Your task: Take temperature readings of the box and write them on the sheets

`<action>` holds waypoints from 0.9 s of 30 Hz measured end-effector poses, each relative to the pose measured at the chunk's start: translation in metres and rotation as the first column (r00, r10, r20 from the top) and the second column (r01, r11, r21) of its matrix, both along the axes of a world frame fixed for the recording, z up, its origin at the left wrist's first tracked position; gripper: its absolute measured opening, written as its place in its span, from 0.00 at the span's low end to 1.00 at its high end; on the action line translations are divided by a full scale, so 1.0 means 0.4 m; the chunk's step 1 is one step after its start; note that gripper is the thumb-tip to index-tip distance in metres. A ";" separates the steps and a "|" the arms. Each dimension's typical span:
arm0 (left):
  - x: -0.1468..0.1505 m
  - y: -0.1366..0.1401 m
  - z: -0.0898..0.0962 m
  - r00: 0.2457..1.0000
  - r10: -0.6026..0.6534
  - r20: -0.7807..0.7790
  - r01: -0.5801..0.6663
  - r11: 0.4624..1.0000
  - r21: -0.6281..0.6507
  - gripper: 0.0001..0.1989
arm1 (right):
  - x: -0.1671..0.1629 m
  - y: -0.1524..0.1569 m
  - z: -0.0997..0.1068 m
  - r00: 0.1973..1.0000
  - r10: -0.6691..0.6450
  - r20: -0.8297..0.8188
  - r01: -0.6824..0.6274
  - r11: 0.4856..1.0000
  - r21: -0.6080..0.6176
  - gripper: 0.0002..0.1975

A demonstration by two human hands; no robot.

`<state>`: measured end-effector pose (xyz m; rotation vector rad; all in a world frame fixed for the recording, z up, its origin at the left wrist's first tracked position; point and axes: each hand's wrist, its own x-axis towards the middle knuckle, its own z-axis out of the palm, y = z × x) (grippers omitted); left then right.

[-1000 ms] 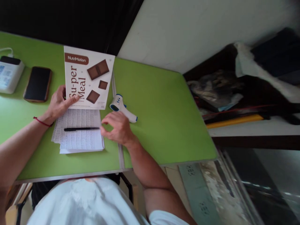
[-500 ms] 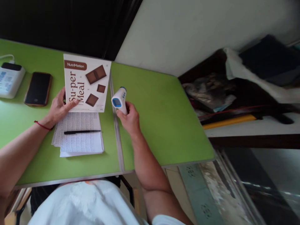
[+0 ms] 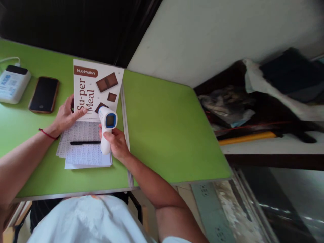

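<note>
My left hand [image 3: 68, 114] grips the lower left edge of a white and brown NutriMotion box [image 3: 86, 72], its thumb lying across the printed front. In my right hand [image 3: 116, 141] is a white infrared thermometer [image 3: 105, 143], held by its handle, with a blue-framed display facing me. The thermometer's head covers the box's lower right part. Below the box lie sheets of handwritten paper [image 3: 86, 158]. A black pen [image 3: 83, 143] rests across them, its right end hidden behind the thermometer.
A phone [image 3: 44, 94] and a white power bank [image 3: 14, 84] with a cable lie on the left of the green table [image 3: 172, 135]. A pale wall [image 3: 202, 37] rises behind. Right of the table, a cluttered shelf [image 3: 233, 104] holds bags and cloth.
My right hand has moved left with the thermometer, from beside the box to in front of its lower right corner. The thermometer's display has turned toward me. My left hand keeps its hold.
</note>
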<state>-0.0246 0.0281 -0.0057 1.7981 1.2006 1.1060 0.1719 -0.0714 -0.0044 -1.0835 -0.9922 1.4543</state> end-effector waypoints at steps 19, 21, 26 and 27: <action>0.001 -0.004 0.014 0.999 -0.045 -0.031 0.046 0.998 0.041 0.29 | -0.007 -0.006 -0.002 1.000 -0.004 0.012 0.004 1.000 -0.025 0.20; 0.002 -0.004 0.014 0.998 -0.047 -0.030 0.048 0.998 0.043 0.29 | -0.007 -0.007 -0.003 1.000 -0.006 0.013 0.006 1.000 -0.021 0.20; 0.002 -0.004 0.014 0.998 -0.060 -0.014 0.060 0.997 0.054 0.28 | -0.007 -0.009 -0.009 1.000 -0.007 0.018 0.007 1.000 -0.007 0.20; 0.002 -0.004 0.013 0.998 -0.058 -0.012 0.058 0.997 0.056 0.28 | -0.006 -0.009 -0.010 1.000 -0.004 0.020 0.004 1.000 -0.004 0.19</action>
